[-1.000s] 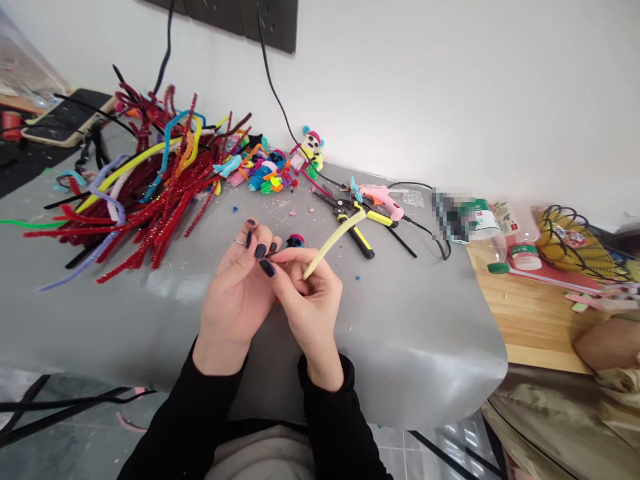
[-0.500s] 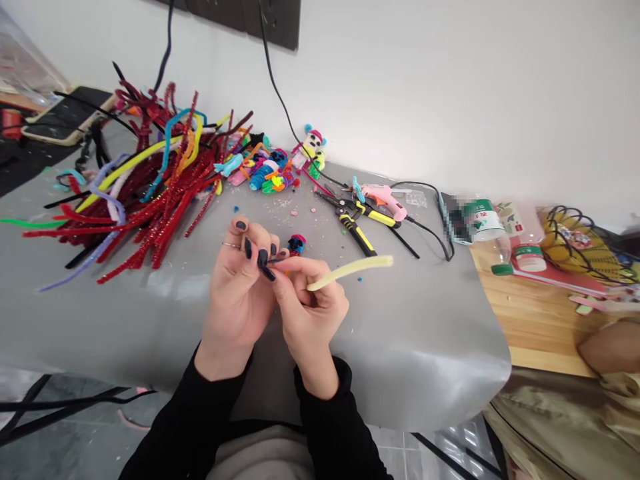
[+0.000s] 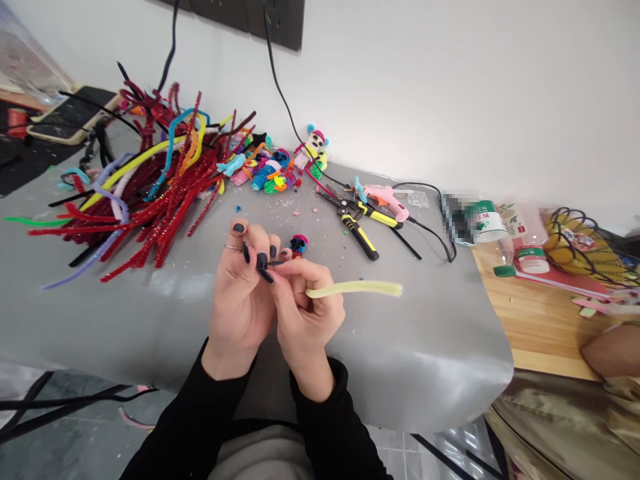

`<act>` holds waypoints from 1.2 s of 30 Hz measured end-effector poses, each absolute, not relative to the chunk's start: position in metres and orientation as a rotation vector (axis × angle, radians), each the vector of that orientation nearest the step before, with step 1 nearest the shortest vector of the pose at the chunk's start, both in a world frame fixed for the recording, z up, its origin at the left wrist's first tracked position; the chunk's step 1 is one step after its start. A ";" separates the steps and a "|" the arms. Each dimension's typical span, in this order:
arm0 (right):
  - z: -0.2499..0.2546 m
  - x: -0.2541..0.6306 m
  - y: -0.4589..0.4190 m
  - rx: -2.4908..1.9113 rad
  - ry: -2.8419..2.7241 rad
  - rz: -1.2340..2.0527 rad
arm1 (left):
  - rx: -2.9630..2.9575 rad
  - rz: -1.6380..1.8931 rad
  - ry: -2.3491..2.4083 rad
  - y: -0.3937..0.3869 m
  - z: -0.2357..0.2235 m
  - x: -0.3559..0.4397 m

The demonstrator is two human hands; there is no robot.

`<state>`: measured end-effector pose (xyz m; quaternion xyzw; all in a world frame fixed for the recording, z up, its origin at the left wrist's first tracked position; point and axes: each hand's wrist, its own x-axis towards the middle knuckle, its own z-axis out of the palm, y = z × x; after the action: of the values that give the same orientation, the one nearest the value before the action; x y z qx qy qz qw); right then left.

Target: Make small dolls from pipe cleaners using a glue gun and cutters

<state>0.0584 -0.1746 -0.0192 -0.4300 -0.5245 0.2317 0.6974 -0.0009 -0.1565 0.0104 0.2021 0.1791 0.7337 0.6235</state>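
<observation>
My left hand [image 3: 239,300] is closed in a pinch, its fingertips meeting those of my right hand [image 3: 307,320] above the front of the table. Whatever lies between the left fingertips is hidden by the dark-nailed fingers. A pale yellow pipe cleaner [image 3: 357,288] passes through the closed fingers of my right hand, and its free end sticks out to the right. Just behind the hands is a small figure [image 3: 299,244] with a pink top and a blue-and-black face, partly covered by my fingers.
A heap of mostly red pipe cleaners [image 3: 165,207] covers the left of the grey table [image 3: 425,320]. Fuzzy figures [image 3: 270,170], yellow-and-black pliers [image 3: 357,233] and a pink glue gun [image 3: 393,205] lie behind my hands. Bottles [image 3: 493,230] stand right; another person's leg [image 3: 555,413] is beside the table.
The free end of the pale yellow pipe cleaner has swung downward and now points nearly level to the right. Both hands keep their pinch at almost the same spot.
</observation>
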 end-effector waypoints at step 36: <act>-0.021 0.056 -0.175 -0.916 -1.228 0.447 | 0.440 1.639 0.309 -0.159 0.014 -0.006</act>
<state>0.0562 -0.1749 -0.0214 -0.4110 -0.5510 0.2005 0.6981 -0.0064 -0.1587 0.0138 0.1936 0.1358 0.7217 0.6505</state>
